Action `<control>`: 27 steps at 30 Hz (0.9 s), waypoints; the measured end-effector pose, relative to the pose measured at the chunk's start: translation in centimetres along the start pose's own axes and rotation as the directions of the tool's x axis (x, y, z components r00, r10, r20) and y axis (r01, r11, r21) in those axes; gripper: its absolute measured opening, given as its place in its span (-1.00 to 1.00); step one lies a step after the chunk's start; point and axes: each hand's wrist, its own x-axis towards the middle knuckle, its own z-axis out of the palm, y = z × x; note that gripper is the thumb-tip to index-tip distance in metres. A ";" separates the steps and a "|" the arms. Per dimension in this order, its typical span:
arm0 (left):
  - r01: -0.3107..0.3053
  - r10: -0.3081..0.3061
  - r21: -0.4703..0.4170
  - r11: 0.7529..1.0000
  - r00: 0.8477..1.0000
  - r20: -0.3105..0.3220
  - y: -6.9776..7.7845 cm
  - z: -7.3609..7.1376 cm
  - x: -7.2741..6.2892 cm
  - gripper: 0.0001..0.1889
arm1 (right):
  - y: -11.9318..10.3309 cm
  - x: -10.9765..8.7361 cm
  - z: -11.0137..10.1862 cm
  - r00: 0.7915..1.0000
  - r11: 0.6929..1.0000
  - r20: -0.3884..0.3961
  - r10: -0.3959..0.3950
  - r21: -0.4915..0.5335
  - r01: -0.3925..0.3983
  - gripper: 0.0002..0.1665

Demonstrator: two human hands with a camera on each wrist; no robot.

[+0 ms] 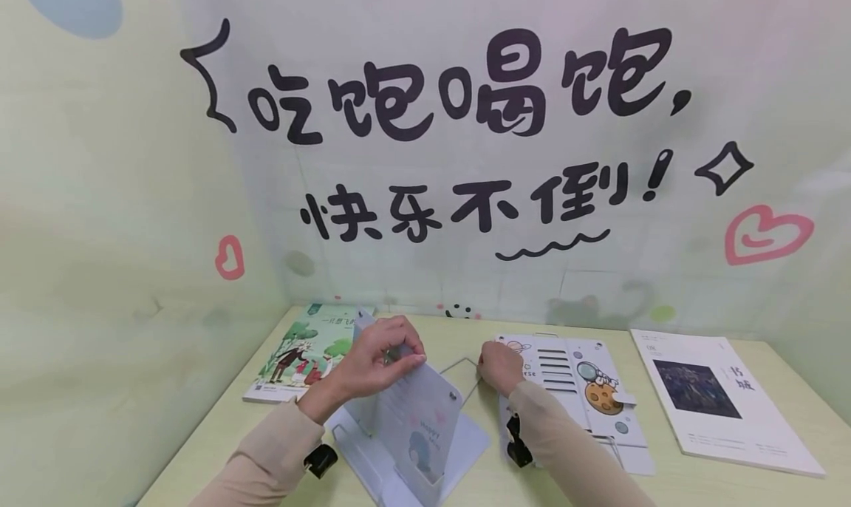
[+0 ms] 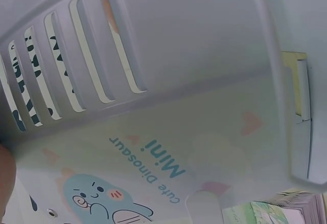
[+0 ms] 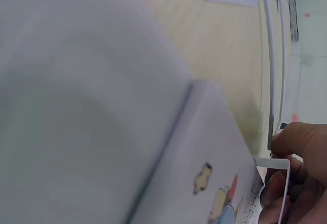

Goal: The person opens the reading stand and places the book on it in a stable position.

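My left hand (image 1: pixel 399 356) grips the top edge of a pale book stand (image 1: pixel 415 418) that is propped upright on the table, its panel printed with a blue dinosaur (image 2: pixel 97 196) and cut with slats (image 2: pixel 87 60). My right hand (image 1: pixel 488 366) pinches the stand's thin wire support (image 1: pixel 459 361) just behind the panel. In the right wrist view my fingers (image 3: pixel 299 178) curl round that wire (image 3: pixel 271 81). A second stand with a space print (image 1: pixel 578 389) lies flat under my right forearm.
A picture book with a green cover (image 1: pixel 299 352) lies at the back left of the yellow table (image 1: pixel 665 485). A white booklet with a dark photo (image 1: pixel 718 400) lies at the right. Walls with painted lettering close the corner behind.
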 end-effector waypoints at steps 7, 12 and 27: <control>-0.018 0.018 0.013 1.000 1.000 0.005 0.0 0.0 0.2 -0.82 | 0.3 -0.4 -1.0 1.000 0.989 0.022 0.003 0.146 -0.006 -0.93; -0.034 0.033 0.051 0.998 0.999 0.023 -0.3 0.2 0.5 -0.86 | 0.6 -0.5 -1.8 0.999 0.983 0.040 0.007 0.182 -0.014 -0.92; 0.049 -0.049 -0.009 0.999 0.999 -0.020 -2.4 -0.1 0.9 -0.85 | 2.0 -1.4 -2.9 0.999 0.918 0.017 0.048 0.394 -0.051 -0.79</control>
